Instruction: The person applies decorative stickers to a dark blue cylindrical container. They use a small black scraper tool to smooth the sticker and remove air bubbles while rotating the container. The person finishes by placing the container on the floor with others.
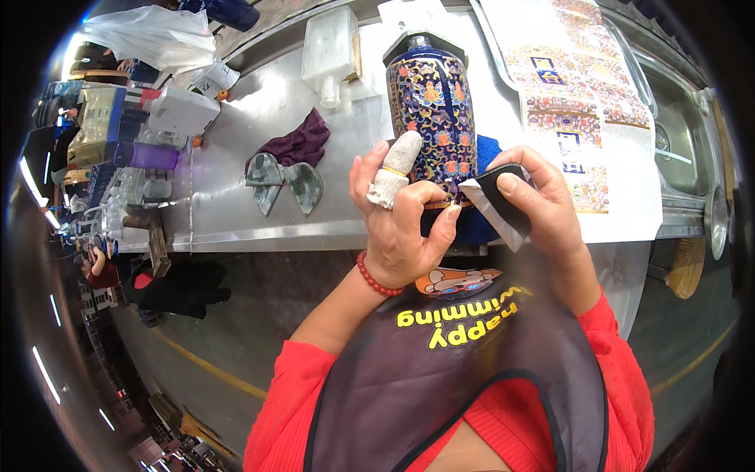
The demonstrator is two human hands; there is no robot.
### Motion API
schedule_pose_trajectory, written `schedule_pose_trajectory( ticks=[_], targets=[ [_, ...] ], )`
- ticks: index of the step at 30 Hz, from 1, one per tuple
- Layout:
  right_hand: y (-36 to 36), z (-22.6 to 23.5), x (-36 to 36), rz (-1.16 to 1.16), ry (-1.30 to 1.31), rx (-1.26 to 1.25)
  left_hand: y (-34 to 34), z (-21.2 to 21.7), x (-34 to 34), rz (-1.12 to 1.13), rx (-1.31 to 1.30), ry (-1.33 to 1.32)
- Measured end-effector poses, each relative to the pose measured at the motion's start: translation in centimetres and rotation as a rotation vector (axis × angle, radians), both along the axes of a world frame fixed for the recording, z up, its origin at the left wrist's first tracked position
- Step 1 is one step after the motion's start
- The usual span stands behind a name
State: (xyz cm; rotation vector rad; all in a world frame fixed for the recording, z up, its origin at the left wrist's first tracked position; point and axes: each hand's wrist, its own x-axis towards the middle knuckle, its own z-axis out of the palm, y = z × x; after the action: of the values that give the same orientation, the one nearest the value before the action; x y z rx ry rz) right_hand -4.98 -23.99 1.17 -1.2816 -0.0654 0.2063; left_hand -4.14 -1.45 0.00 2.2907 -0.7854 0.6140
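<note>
A dark blue bottle (431, 118) with a colourful floral pattern lies on its side, its neck pointing away from me. My left hand (399, 228) is closed against the bottle's lower left side, thumb and forefinger by its near end. One of its fingers wears a pale cloth finger cover (396, 167) held by a yellow band. In my right hand (554, 208), a flat black piece with a pale, shiny edge (503, 197) is pinched between thumb and fingers, beside the bottle's near end. Blue cloth (487, 149) shows under and beside the bottle.
Printed decal sheets (566, 102) lie on white paper to the right, by a metal sink (668, 141). Left on the steel table (236, 157) are a purple cloth (295, 140), camouflage-patterned cloth pieces (303, 189) and a clear bottle (330, 51). A white plastic bag (149, 35) is farther left.
</note>
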Motion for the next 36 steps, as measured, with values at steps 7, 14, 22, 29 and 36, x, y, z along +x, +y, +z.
schedule_pose_trajectory(
  ticks=[7,14,22,29,36],
  targets=[
    [-0.3,-0.1,-0.5,0.036,0.015,-0.123,-0.4,0.6,0.3,0.007,-0.103,0.008],
    [-0.1,-0.1,-0.1,0.081,-0.093,-0.219,0.5,0.2,-0.7,-0.027,-0.087,-0.038],
    [-0.6,-0.4,-0.8,0.066,0.047,-0.040,1.2,-0.3,-1.9,-0.044,0.137,-0.165],
    [-1.1,-1.6,-1.9,-0.151,-0.154,-0.500,1.5,-0.8,-1.4,0.002,0.115,-0.133],
    [0.4,-3.4,-2.3,-0.164,-0.859,-0.903,1.9,-0.9,-1.3,-0.020,0.215,-0.204]
  ],
)
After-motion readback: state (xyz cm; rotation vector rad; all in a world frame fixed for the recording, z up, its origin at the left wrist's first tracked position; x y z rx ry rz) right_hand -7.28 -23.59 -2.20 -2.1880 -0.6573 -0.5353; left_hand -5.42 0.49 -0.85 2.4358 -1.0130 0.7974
